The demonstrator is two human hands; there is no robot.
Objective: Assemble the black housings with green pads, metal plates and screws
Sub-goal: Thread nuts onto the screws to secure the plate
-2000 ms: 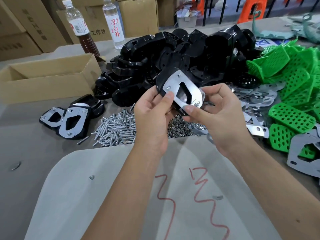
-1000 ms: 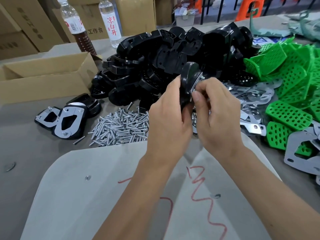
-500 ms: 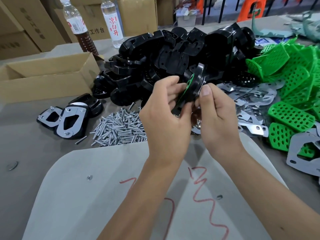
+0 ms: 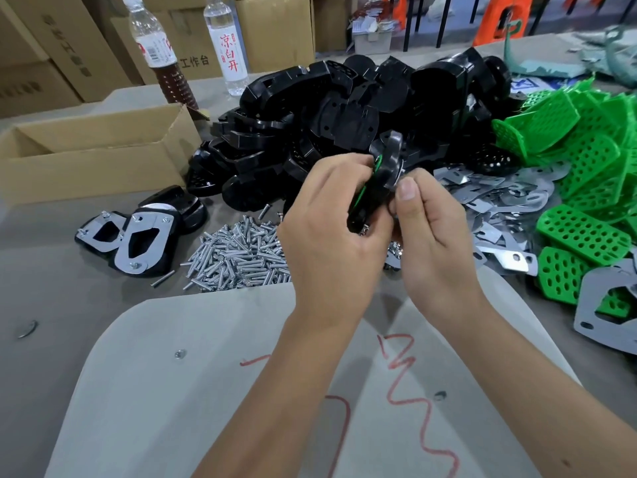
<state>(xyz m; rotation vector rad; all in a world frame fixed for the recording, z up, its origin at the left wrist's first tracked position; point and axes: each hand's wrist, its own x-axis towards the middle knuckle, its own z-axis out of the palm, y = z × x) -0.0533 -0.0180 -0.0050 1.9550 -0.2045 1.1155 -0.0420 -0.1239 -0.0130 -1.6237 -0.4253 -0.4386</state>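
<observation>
I hold one black housing point(image 4: 381, 177) edge-on above the table, a green pad edge showing on its left face and a metal plate on its right. My left hand point(image 4: 331, 229) grips its left side. My right hand point(image 4: 431, 229) pinches its right side at the plate. Behind lies a heap of black housings point(image 4: 344, 108). Green pads point(image 4: 593, 160) pile up at the right, metal plates point(image 4: 496, 191) lie beside them, and screws point(image 4: 238, 257) are heaped at centre left. Two assembled housings point(image 4: 138, 243) lie at the left.
An open cardboard box point(image 4: 89, 150) stands at the left. Two bottles point(image 4: 227, 43) stand behind it before stacked cartons. A pale sheet with red scribbles point(image 4: 241, 391) covers the near table. Small nuts point(image 4: 396, 250) lie under my hands.
The housing turned from plate-face toward me to edge-on. Both hands stayed closed round it and shifted only slightly in the last half second.
</observation>
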